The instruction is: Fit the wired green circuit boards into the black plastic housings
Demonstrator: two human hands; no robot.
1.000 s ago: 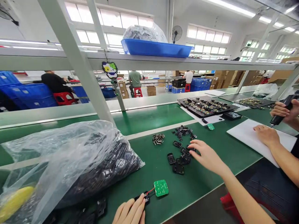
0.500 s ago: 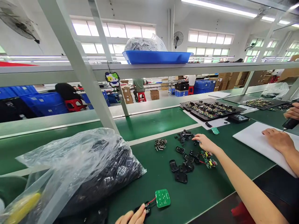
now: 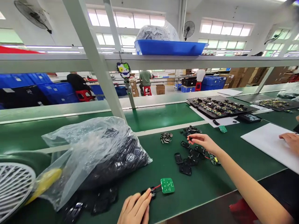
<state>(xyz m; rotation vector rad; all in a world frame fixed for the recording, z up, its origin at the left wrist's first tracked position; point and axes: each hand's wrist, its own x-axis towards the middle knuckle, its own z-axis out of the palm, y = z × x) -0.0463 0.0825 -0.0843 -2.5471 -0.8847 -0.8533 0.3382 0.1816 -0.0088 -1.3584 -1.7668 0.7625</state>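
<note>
My left hand [image 3: 136,207] is closed on a small black plastic housing [image 3: 153,193] low in the view, its fingers partly covering it. A red wire runs from that housing to a green circuit board [image 3: 167,185] lying flat on the bench. My right hand [image 3: 204,142] pinches a small black plastic part [image 3: 190,138] between thumb and fingertips, just in front of a pile of small black parts [image 3: 192,130]. Below it lie several black housing shells [image 3: 185,170]. A heap of metal pins [image 3: 166,137] sits left of my right hand.
A clear bag of black parts [image 3: 116,155] takes up the left side, near a white grille [image 3: 15,186]. More wired boards [image 3: 214,159] lie under my right forearm. Behind stands a black tray of assemblies [image 3: 219,105]. At right, a co-worker's hand [image 3: 291,140] rests over a white sheet [image 3: 268,143].
My right hand has lifted from the pile of small black parts and come slightly left with one part pinched. My left hand stays on the housing. The camera view has shifted.
</note>
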